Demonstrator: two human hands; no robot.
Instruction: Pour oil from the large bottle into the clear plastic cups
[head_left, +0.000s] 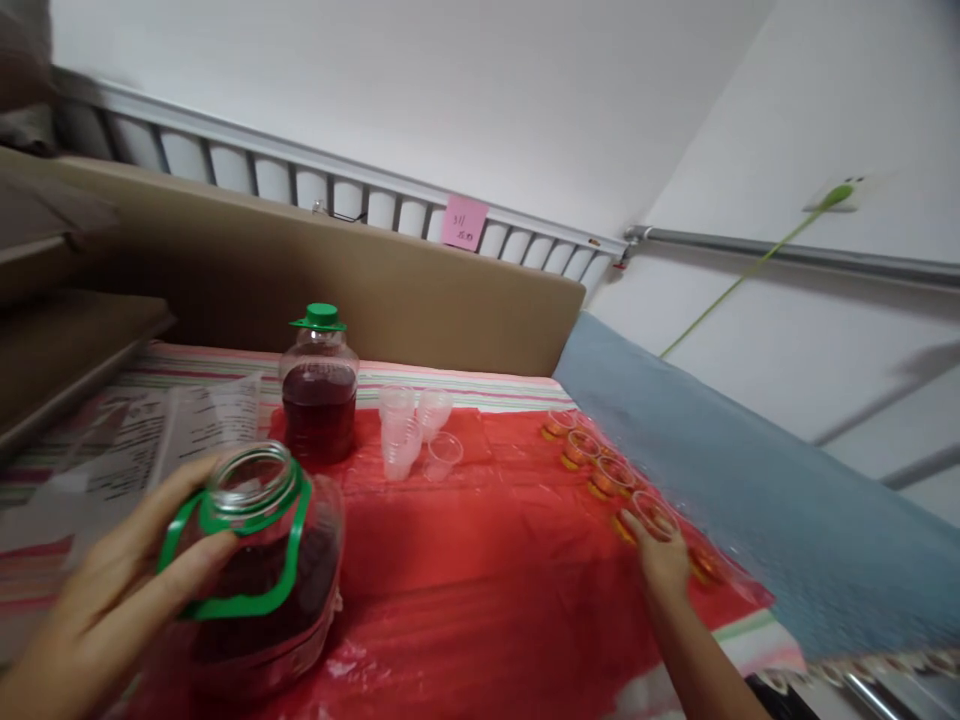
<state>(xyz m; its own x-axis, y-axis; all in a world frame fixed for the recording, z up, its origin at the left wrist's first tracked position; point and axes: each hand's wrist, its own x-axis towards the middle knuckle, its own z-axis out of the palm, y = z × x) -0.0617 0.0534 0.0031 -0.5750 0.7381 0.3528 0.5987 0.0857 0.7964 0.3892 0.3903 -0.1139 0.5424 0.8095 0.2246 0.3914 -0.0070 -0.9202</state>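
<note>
My left hand [142, 570] is closed round the neck and green handle of an open glass jar [300, 600] of dark red liquid, which has no lid on. On the right, my right hand [660, 555] has its fingers round a clear plastic cup [656, 513] in a row of cups. Several cups [611, 477] in that row hold some amber liquid. A second jar [320, 400] of red liquid, capped in green, stands behind the first. Stacked clear cups [400, 430] and a single cup [444, 455] are near the middle.
A red plastic sheet [480, 560] covers much of the striped cloth [510, 390]. Printed paper [202, 430] lies at the left, near cardboard boxes [67, 350]. A cardboard panel [450, 300] stands along the back before a radiator [274, 180]. Blue surface [712, 450] lies at the right.
</note>
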